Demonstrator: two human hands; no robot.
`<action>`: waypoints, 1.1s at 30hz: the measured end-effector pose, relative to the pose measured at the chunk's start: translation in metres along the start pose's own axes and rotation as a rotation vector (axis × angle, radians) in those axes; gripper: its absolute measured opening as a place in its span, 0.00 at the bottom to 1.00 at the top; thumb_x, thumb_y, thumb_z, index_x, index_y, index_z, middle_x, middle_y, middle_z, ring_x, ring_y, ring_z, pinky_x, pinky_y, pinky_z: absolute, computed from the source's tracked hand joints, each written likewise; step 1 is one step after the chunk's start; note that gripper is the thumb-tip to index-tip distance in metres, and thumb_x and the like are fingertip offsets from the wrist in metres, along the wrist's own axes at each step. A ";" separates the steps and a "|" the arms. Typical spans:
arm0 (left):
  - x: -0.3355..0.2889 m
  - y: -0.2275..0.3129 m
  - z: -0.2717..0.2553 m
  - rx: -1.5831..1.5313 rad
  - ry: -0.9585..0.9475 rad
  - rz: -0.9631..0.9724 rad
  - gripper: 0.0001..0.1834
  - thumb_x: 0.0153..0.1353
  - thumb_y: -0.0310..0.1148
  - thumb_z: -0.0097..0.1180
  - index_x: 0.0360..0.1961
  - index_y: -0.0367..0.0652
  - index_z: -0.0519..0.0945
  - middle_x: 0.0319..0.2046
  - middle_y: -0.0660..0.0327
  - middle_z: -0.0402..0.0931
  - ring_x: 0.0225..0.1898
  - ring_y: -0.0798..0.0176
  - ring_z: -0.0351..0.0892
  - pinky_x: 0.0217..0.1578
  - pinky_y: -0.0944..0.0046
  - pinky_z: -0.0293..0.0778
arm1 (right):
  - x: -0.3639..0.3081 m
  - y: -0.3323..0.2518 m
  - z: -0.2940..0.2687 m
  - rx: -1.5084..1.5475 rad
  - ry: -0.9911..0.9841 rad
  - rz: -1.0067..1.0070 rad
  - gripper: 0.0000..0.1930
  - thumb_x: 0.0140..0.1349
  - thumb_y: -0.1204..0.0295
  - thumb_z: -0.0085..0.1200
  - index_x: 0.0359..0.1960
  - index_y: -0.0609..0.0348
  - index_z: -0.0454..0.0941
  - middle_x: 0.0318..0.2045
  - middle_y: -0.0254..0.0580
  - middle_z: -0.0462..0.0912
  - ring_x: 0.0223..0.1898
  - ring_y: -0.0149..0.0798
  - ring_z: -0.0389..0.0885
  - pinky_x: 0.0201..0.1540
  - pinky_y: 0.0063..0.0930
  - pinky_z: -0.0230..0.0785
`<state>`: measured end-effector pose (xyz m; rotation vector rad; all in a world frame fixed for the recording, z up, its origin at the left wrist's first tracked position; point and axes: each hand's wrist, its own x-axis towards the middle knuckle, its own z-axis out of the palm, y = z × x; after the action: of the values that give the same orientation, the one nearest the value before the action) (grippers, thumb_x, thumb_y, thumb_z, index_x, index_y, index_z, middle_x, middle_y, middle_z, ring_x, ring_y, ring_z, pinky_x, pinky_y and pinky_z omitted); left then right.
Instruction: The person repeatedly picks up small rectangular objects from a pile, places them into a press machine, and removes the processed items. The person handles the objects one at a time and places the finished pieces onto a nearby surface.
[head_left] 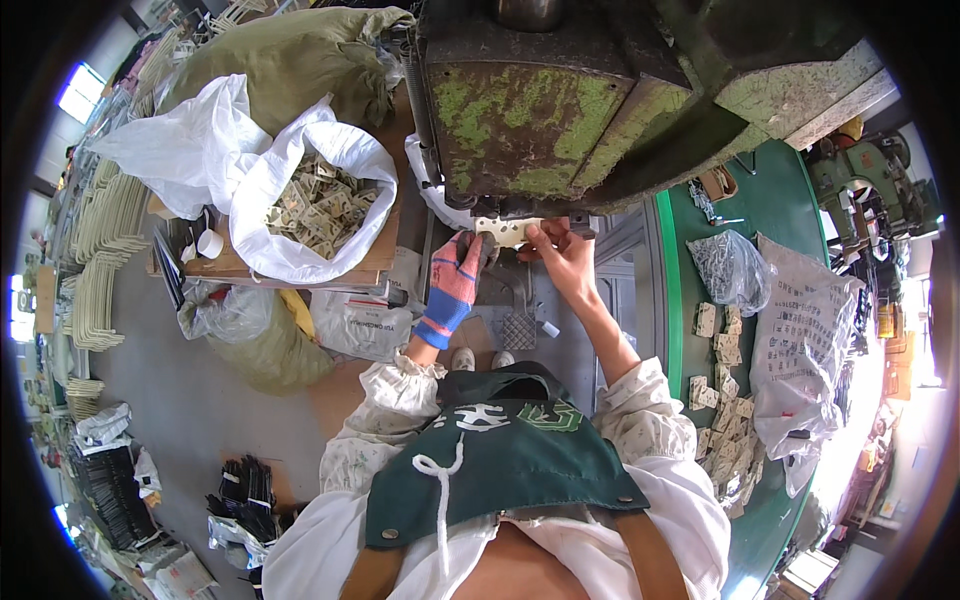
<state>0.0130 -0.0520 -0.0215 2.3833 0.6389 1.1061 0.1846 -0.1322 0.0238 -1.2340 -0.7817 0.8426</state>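
Observation:
A small pale metal plate with holes (506,232) is held level between my two hands, right at the lower front of a big green press (530,125). My left hand (455,268), in a pink and blue knit glove with dark fingertips, pinches the plate's left end. Bare, my right hand (562,256) grips the right end with thumb and fingers. The plate's far edge lies close under the machine; whether it touches the tooling there I cannot tell.
A white sack (255,225) full of similar plates stands on a wooden table at left, before an olive sack (290,60). On the green bench (790,190) at right lie loose plates (728,430), a clear bag of metal parts (730,270) and a printed woven sack (800,340).

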 end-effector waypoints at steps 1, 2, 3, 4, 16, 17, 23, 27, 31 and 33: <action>0.000 -0.001 0.000 0.078 0.030 0.066 0.27 0.51 0.17 0.52 0.56 0.40 0.69 0.46 0.47 0.71 0.43 0.47 0.74 0.38 0.58 0.72 | 0.000 -0.003 0.001 -0.027 -0.008 0.018 0.14 0.58 0.70 0.58 0.38 0.68 0.71 0.29 0.42 0.80 0.29 0.31 0.79 0.28 0.23 0.76; -0.005 -0.001 -0.001 0.055 0.017 0.019 0.28 0.51 0.17 0.53 0.56 0.40 0.69 0.47 0.47 0.70 0.44 0.47 0.73 0.39 0.57 0.71 | -0.001 -0.007 0.002 -0.053 -0.017 0.036 0.14 0.58 0.70 0.58 0.38 0.68 0.71 0.29 0.42 0.80 0.29 0.30 0.79 0.27 0.23 0.76; -0.013 0.001 -0.002 0.033 0.004 -0.029 0.28 0.51 0.18 0.53 0.56 0.40 0.68 0.48 0.47 0.70 0.44 0.46 0.72 0.41 0.56 0.71 | -0.001 -0.013 0.004 -0.080 -0.026 0.054 0.14 0.58 0.70 0.58 0.38 0.67 0.71 0.29 0.42 0.80 0.29 0.30 0.79 0.27 0.23 0.76; -0.015 0.002 -0.005 0.013 -0.008 -0.072 0.28 0.50 0.18 0.53 0.56 0.40 0.68 0.48 0.48 0.69 0.45 0.45 0.72 0.42 0.56 0.70 | -0.007 -0.020 0.010 -0.117 -0.020 0.067 0.14 0.59 0.70 0.58 0.40 0.69 0.71 0.30 0.42 0.80 0.28 0.29 0.79 0.27 0.23 0.76; 0.003 -0.010 0.002 -0.287 -0.072 -0.180 0.13 0.59 0.25 0.49 0.46 0.39 0.76 0.19 0.58 0.76 0.16 0.65 0.72 0.19 0.67 0.69 | 0.018 -0.024 -0.007 -0.072 -0.091 0.339 0.15 0.59 0.68 0.55 0.39 0.71 0.74 0.28 0.47 0.81 0.23 0.33 0.80 0.23 0.21 0.74; 0.005 -0.003 -0.005 -0.465 -0.078 -0.363 0.11 0.60 0.28 0.48 0.42 0.38 0.77 0.19 0.59 0.76 0.16 0.68 0.71 0.20 0.69 0.68 | 0.020 -0.013 -0.019 -0.036 -0.149 0.385 0.13 0.59 0.70 0.54 0.38 0.70 0.75 0.27 0.46 0.81 0.22 0.33 0.80 0.21 0.21 0.73; 0.015 -0.004 -0.004 -1.053 -0.164 -0.962 0.16 0.63 0.41 0.50 0.28 0.39 0.79 0.19 0.63 0.78 0.15 0.75 0.69 0.17 0.75 0.62 | 0.110 0.168 -0.103 -1.286 -0.273 -0.419 0.18 0.57 0.61 0.50 0.38 0.65 0.79 0.34 0.55 0.81 0.34 0.50 0.80 0.38 0.42 0.71; 0.022 0.019 -0.024 -0.918 -0.056 -0.848 0.17 0.62 0.42 0.51 0.26 0.40 0.80 0.18 0.64 0.75 0.16 0.75 0.69 0.18 0.75 0.61 | 0.132 0.227 -0.098 -1.293 -0.172 -0.692 0.15 0.54 0.63 0.51 0.36 0.63 0.78 0.34 0.58 0.80 0.35 0.52 0.79 0.39 0.42 0.69; 0.015 0.006 0.008 -0.659 0.109 -0.372 0.16 0.64 0.38 0.46 0.33 0.37 0.80 0.17 0.64 0.73 0.14 0.76 0.64 0.16 0.74 0.58 | 0.139 0.272 -0.113 -1.238 -0.163 -0.565 0.12 0.51 0.66 0.52 0.34 0.58 0.77 0.33 0.53 0.80 0.37 0.50 0.77 0.40 0.42 0.65; 0.022 0.018 0.001 -1.124 0.064 -0.892 0.16 0.63 0.38 0.49 0.28 0.35 0.79 0.19 0.62 0.76 0.14 0.76 0.64 0.17 0.74 0.59 | 0.143 0.256 -0.108 -1.254 -0.330 -0.388 0.12 0.51 0.65 0.53 0.36 0.56 0.77 0.36 0.51 0.80 0.39 0.49 0.77 0.43 0.41 0.66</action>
<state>0.0301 -0.0542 0.0006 0.9358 0.7090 0.7738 0.3172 -0.0256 -0.2384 -1.9206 -1.9018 0.1496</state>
